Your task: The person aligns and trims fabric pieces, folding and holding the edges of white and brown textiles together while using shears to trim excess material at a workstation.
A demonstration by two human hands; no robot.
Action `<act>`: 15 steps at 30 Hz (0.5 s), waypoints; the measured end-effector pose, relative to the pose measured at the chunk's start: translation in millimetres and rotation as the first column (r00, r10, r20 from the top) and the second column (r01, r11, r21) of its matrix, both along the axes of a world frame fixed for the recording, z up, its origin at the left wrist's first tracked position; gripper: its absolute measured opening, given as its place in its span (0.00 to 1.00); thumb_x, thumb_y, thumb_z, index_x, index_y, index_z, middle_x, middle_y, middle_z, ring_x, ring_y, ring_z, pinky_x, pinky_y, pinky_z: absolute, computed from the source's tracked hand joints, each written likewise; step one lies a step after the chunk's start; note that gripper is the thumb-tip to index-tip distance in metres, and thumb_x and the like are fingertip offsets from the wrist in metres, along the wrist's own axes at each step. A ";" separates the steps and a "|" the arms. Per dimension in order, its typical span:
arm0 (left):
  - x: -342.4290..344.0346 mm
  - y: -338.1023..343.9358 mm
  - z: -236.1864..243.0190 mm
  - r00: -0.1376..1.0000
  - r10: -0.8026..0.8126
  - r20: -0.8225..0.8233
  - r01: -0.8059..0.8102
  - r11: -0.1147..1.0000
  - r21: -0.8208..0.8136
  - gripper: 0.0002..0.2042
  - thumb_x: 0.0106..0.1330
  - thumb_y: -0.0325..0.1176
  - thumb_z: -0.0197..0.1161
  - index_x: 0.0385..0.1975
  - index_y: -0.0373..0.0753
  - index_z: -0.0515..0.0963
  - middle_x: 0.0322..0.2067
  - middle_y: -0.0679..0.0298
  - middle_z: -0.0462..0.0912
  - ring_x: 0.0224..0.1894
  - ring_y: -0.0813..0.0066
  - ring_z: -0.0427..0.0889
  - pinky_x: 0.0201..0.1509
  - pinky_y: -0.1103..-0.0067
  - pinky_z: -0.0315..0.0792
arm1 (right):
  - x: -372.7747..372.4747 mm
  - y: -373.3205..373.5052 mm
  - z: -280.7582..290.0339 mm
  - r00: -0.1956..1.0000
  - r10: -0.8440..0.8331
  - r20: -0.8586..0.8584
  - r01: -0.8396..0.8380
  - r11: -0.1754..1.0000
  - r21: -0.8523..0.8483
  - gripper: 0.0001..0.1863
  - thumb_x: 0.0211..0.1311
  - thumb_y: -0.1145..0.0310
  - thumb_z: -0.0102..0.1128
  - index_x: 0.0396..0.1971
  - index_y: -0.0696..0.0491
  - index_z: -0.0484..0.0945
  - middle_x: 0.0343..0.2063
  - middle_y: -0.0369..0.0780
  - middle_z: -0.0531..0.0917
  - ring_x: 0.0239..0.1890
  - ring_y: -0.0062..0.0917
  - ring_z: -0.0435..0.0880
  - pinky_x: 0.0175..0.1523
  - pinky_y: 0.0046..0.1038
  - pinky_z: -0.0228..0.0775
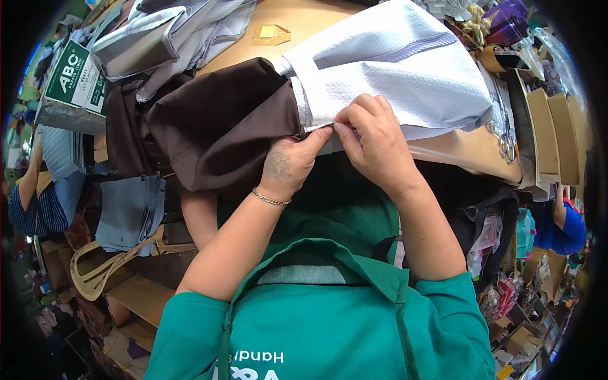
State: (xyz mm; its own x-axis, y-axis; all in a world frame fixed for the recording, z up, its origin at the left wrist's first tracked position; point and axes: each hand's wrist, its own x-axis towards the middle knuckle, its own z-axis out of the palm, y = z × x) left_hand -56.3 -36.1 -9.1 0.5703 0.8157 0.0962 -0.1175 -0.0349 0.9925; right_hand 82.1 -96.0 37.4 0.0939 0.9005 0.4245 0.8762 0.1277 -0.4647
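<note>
A dark brown cloth (218,120) and a white quilted cloth (405,82) meet along a white folded band (297,79) on the table. My left hand (288,161) is closed, its thumb and fingers pinching the lower end of that band where the brown cloth begins. Right beside it, my right hand (373,139) pinches the same edge between thumb and fingers. The fingertips of both hands almost touch. Whatever small thing may lie between them cannot be made out.
Scissors (505,136) lie at the table's right edge. A square metal can (76,82) with a green and white label stands at left, near piled grey cloth (209,31). Blue-grey cut pieces (130,212) hang below. Other people's sleeves (560,228) show at both sides.
</note>
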 end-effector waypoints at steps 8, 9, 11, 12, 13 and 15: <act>0.4 2.3 8.7 0.993 -0.028 0.112 0.062 0.949 -0.310 0.11 0.60 0.29 0.61 0.41 0.33 0.77 0.37 0.67 0.80 0.41 0.83 0.76 0.46 0.84 0.69 | 0.9 -2.1 -0.8 1.000 -0.015 0.015 0.014 1.000 0.008 0.03 0.50 0.71 0.57 0.23 0.54 0.73 0.28 0.39 0.72 0.36 0.35 0.71 0.37 0.36 0.66; 0.1 2.2 9.0 0.992 -0.024 0.121 0.064 0.938 -0.341 0.11 0.60 0.29 0.61 0.41 0.33 0.77 0.37 0.67 0.80 0.40 0.83 0.76 0.46 0.85 0.69 | 0.3 -2.3 -2.0 1.000 -0.016 0.021 0.015 1.000 0.006 0.03 0.50 0.71 0.57 0.23 0.54 0.73 0.28 0.39 0.72 0.36 0.35 0.71 0.37 0.36 0.66; -0.6 2.0 8.6 0.994 -0.017 0.107 0.055 0.930 -0.364 0.11 0.60 0.30 0.61 0.40 0.33 0.78 0.37 0.67 0.80 0.40 0.83 0.76 0.45 0.85 0.69 | -0.2 -2.5 -2.9 0.999 -0.013 0.031 0.014 1.000 -0.008 0.03 0.51 0.71 0.56 0.23 0.54 0.73 0.28 0.39 0.72 0.36 0.35 0.71 0.37 0.36 0.67; -0.3 2.3 7.2 0.996 -0.014 0.083 0.043 0.932 -0.361 0.11 0.60 0.30 0.61 0.40 0.33 0.78 0.37 0.67 0.80 0.39 0.84 0.76 0.44 0.85 0.69 | 0.8 -1.9 -2.7 0.999 -0.010 0.033 0.011 1.000 -0.023 0.03 0.51 0.71 0.56 0.24 0.54 0.73 0.28 0.39 0.72 0.36 0.35 0.71 0.37 0.36 0.67; -0.1 2.7 5.4 0.998 -0.011 0.058 0.031 0.934 -0.356 0.10 0.60 0.31 0.61 0.39 0.34 0.78 0.36 0.67 0.81 0.39 0.84 0.76 0.44 0.85 0.69 | 1.4 -1.4 -2.5 0.999 -0.007 0.035 0.008 0.999 -0.039 0.03 0.51 0.71 0.56 0.24 0.54 0.73 0.29 0.40 0.72 0.37 0.35 0.71 0.38 0.36 0.67; -2.4 4.7 -1.4 0.999 -0.024 -0.021 0.017 0.950 -0.311 0.10 0.61 0.31 0.61 0.40 0.35 0.78 0.36 0.65 0.81 0.38 0.83 0.77 0.43 0.84 0.69 | 0.5 -1.5 -1.4 0.998 -0.009 0.059 0.012 0.998 -0.061 0.03 0.52 0.71 0.55 0.24 0.54 0.73 0.29 0.40 0.73 0.37 0.35 0.71 0.38 0.36 0.67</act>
State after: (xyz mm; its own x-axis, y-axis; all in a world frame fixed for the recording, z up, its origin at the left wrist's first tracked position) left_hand -58.7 -31.5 -10.5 0.5863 0.7911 -0.1744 -0.0906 0.2780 0.9563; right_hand 82.6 -97.5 36.0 0.0797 0.9240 0.3740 0.9035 0.0915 -0.4187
